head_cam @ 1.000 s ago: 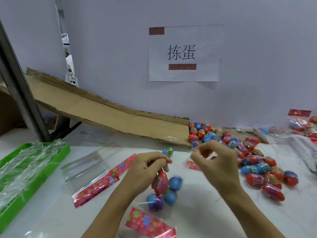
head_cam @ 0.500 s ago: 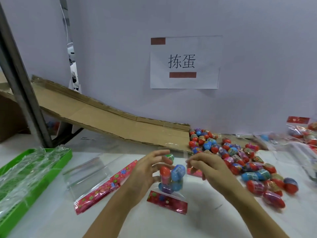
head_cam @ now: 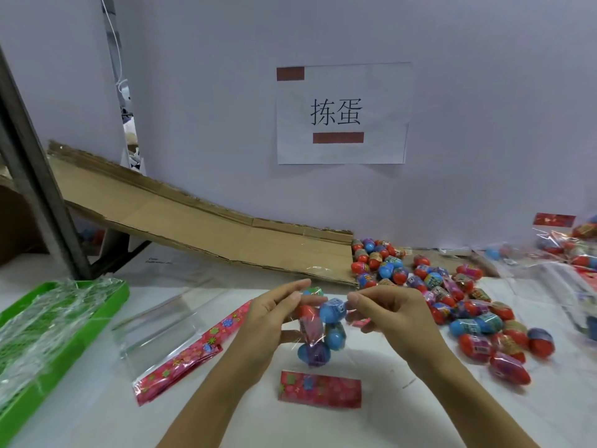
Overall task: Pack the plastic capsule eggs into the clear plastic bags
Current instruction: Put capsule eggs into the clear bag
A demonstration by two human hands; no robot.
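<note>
Both hands' fingers pinch a clear plastic bag (head_cam: 318,334) of red and blue capsule eggs: left hand (head_cam: 274,328) at nine o'clock, right hand (head_cam: 392,318) at three.

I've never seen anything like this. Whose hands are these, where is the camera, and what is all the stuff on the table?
No machine here: a person works with bare hands, and one camera worn on their head looks forward and down, so you see the scene as they do.

The left hand and right hand together hold up a clear bag with several capsule eggs inside, pinching it near its top. The bag's red flowered header card hangs at the bottom, close to the white table.

On the right lies a pile of loose eggs, red, blue and purple, at the foot of a cardboard ramp. Left of the hands lie empty bags with the same red cards, and a green tray holding crinkled clear plastic. Filled bags lie at the far right. A paper sign hangs on the wall.
</note>
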